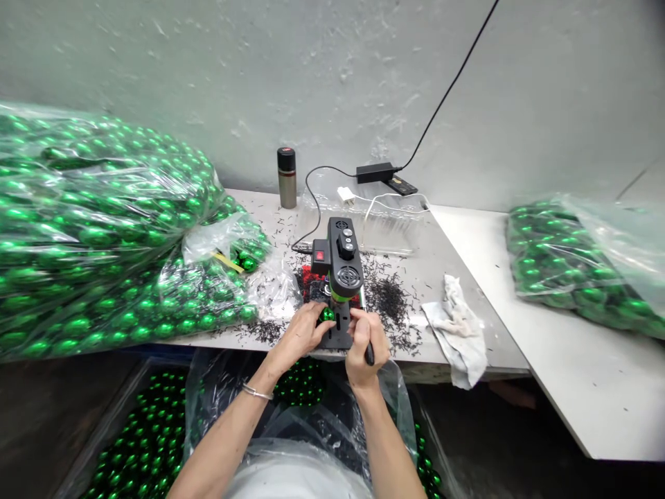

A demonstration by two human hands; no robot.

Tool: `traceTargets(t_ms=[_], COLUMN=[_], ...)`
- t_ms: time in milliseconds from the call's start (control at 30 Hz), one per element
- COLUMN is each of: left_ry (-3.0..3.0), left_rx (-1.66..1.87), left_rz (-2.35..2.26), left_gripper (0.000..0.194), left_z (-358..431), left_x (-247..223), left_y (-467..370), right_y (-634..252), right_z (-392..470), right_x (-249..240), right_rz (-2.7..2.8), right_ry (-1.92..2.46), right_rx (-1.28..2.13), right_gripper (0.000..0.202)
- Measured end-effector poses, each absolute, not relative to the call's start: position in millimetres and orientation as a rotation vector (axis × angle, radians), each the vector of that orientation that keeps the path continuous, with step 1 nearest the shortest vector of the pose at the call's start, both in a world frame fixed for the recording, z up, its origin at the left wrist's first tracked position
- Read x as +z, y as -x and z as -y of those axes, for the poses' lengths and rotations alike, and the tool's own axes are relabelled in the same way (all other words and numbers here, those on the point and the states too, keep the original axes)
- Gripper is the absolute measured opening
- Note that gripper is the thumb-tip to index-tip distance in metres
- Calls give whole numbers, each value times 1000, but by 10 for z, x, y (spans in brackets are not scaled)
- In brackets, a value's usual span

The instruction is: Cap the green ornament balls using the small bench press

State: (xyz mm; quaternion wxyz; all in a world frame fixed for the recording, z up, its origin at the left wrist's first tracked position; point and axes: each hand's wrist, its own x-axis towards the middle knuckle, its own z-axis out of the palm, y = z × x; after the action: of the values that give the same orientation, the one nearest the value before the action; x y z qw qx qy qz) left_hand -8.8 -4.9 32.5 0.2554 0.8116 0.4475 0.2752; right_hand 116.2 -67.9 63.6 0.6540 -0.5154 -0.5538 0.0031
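A small black machine (340, 267) with a red switch stands on the grey table (447, 277), near its front edge. My left hand (302, 331) holds a shiny green ball (327, 314) against the machine's lower front. Beside it, my right hand (366, 341) grips a dark pen-like tool (368, 355) and rests against the machine's base. Dark shavings (387, 294) lie scattered around the machine.
A large clear bag of green balls (104, 229) fills the table's left. Another bag (571, 270) sits on the white table at right. A crumpled rag (457, 326), a flask (286, 177) and a power adapter (375, 172) are nearby. More balls (140, 443) fill a bin below.
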Motion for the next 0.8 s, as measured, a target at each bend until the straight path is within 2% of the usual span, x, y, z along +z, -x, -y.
traceTargets(t_ms=[167,433,800], left_ry=[-2239,-2245,-2240], left_rx=[712,1063,1071], left_rz=[-1224,-1308,-1278], left_gripper=[32,32,30], left_z=[19,78,76], left_x=[284,-39,-71], left_y=[75,-23,-21], right_y=[-1155,-1164,-1176], right_z=[681,703,623], right_x=[624,610,307], right_rz=[1250,1282,1274], right_ry=[1176,1201,1212], right_rx=[11,-21,-238], right_gripper=[22,23,25])
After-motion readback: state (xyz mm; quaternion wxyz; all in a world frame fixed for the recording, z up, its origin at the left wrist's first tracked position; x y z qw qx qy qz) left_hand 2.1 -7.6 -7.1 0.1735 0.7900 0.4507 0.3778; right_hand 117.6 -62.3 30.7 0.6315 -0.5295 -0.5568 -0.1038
